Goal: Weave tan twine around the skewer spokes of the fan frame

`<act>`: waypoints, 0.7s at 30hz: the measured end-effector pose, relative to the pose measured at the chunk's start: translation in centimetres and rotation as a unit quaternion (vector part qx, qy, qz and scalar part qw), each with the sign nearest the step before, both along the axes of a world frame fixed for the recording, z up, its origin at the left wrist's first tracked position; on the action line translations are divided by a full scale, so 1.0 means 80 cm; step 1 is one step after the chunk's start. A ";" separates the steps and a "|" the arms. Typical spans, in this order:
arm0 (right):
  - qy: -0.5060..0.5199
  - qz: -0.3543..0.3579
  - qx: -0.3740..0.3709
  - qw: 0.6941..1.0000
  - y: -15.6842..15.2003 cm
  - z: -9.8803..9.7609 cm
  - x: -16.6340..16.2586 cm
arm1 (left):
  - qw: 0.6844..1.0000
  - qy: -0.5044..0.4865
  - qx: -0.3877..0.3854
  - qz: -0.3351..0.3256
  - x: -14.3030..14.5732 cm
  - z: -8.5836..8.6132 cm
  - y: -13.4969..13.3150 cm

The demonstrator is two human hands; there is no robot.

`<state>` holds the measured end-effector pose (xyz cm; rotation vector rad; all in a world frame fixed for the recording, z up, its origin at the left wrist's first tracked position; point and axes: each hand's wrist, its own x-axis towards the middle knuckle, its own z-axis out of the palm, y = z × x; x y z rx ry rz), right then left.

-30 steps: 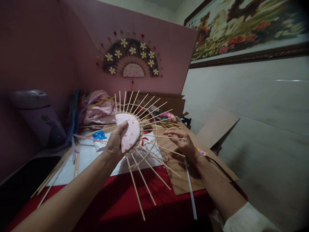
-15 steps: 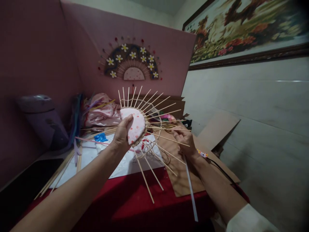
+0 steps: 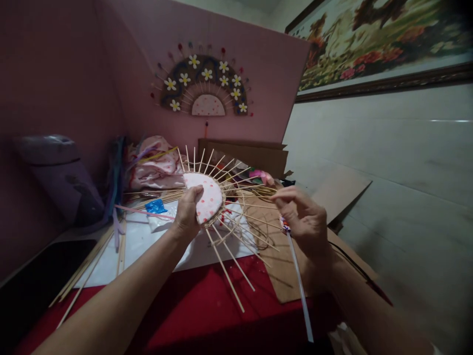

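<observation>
My left hand (image 3: 187, 211) grips a half-round fan frame (image 3: 212, 199) by its straight side, the thumb lying on its white fabric with reddish dots. Thin wooden sticks (image 3: 229, 265) fan out from the woven curved edge. Brown cord (image 3: 254, 236) loops between the sticks and hangs in loose coils under them. To the right, my right hand (image 3: 305, 222) has thumb and fingers pinched close to the stick tips. What the pinch holds is too fine to make out. A pale ribbon strip (image 3: 300, 291) hangs below that hand.
Brown cardboard (image 3: 284, 276) and white paper (image 3: 136, 246) lie on the red tablecloth (image 3: 195, 315). Loose sticks (image 3: 83, 266) and a blue packet (image 3: 154, 206) are left. A purple bottle (image 3: 62, 182) stands behind them. A finished flowered fan (image 3: 207, 74) hangs on the pink board.
My right hand has drawn back to the right and turned, its fingers now beside the stick tips. The fan frame, still in my left hand, sits slightly lower in view.
</observation>
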<state>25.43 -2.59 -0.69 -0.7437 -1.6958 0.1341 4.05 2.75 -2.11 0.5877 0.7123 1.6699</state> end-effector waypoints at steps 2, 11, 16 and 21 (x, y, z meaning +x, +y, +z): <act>-0.098 0.062 -0.027 0.993 -0.021 0.005 -0.016 | 1.000 0.005 0.005 0.003 0.000 0.000 -0.001; -0.326 0.052 -0.031 0.944 -0.055 0.001 -0.057 | 0.998 0.046 0.051 -0.007 0.009 0.004 -0.013; -0.366 0.051 -0.034 0.928 -0.055 0.000 -0.067 | 0.997 0.041 0.060 -0.004 0.009 0.008 -0.018; -0.363 0.063 -0.033 0.929 -0.055 0.001 -0.069 | 0.998 0.035 0.058 -0.002 0.008 0.010 -0.019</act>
